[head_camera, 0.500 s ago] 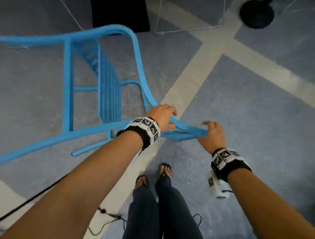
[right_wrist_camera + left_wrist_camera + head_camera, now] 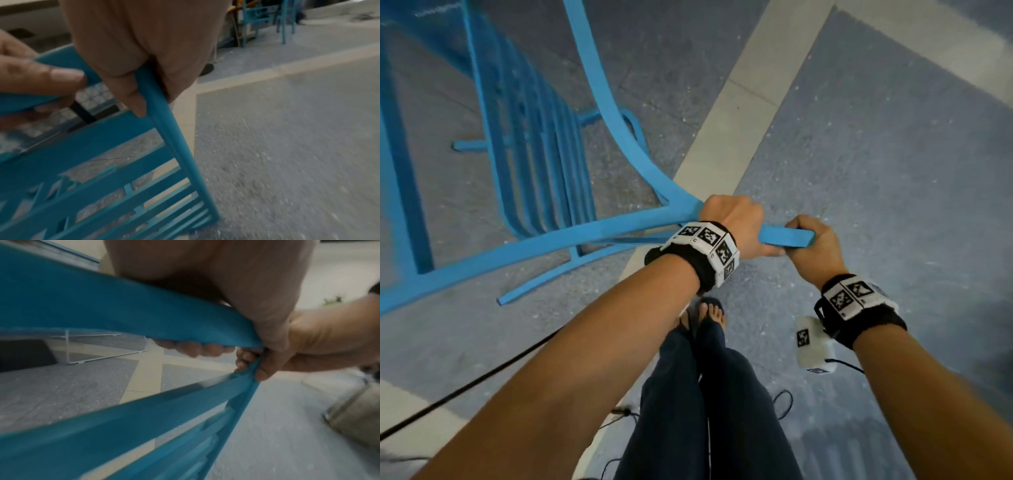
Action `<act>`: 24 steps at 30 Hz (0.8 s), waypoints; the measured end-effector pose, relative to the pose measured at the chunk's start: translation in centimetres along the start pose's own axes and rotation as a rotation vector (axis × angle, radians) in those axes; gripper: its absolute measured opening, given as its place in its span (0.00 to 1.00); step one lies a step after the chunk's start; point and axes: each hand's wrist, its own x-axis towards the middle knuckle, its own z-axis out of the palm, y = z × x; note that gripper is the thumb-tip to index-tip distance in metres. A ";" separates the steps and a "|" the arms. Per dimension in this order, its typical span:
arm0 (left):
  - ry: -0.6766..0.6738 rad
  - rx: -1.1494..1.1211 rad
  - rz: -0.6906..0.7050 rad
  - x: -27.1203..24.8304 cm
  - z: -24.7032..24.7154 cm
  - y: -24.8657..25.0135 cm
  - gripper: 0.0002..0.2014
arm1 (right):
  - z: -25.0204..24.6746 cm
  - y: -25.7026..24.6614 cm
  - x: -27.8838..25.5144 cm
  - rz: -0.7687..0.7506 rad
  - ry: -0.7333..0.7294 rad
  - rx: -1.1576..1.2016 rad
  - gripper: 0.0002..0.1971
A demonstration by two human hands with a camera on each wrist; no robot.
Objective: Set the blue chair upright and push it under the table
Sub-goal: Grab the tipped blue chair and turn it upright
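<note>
The blue slatted chair (image 2: 534, 161) is tilted over the grey floor, its back rail towards me and its legs running off to the upper left. My left hand (image 2: 732, 219) grips the back rail near its corner. In the left wrist view its fingers (image 2: 195, 348) curl under the rail of the chair (image 2: 123, 309). My right hand (image 2: 811, 240) grips the rail's end just right of the left hand. In the right wrist view my right hand (image 2: 141, 68) wraps the frame of the chair (image 2: 107, 162), with my left hand (image 2: 35, 76) beside it.
The grey floor is crossed by beige stripes (image 2: 736, 113). A black cable (image 2: 482, 377) runs across the lower left, near my legs and sandalled feet (image 2: 709, 315). A clear stand (image 2: 92, 350) stands on the floor ahead. Other blue chairs (image 2: 265, 19) stand far off to the right.
The chair's back rail has come up and nearer to me. Both hands have moved closer together on it, and the right hand now wraps round the rail's end.
</note>
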 end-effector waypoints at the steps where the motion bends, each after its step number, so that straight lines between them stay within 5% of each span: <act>1: 0.010 -0.015 -0.020 -0.6 -0.7 -0.1 0.30 | -0.3 -1.2 -0.2 -0.035 -0.010 0.006 0.11; 7: 0.269 -0.102 -0.098 -7.5 -9.3 -1.2 0.32 | -2.6 -10.5 -2.4 -0.228 -0.084 0.192 0.16; 9: 0.342 -0.142 -0.100 -10.3 -12.6 -1.1 0.32 | -2.8 -11.9 -2.5 -0.164 -0.137 0.206 0.16; 12: 0.453 -0.179 -0.100 -14.2 -16.9 -0.6 0.33 | -3.0 -12.1 -2.8 0.039 -0.170 0.137 0.36; 15: 0.574 -0.230 -0.120 -17.4 -20.1 -0.3 0.34 | -3.2 -12.7 -3.3 0.094 -0.061 -0.012 0.15; 18: 0.724 -0.299 -0.166 -20.4 -22.0 0.1 0.34 | -3.8 -14.9 -4.6 -0.007 0.050 -0.031 0.21; 24: 1.043 -0.489 -0.127 -26.9 -24.8 -0.2 0.34 | -7.3 -21.1 -6.6 -0.277 0.226 -0.105 0.08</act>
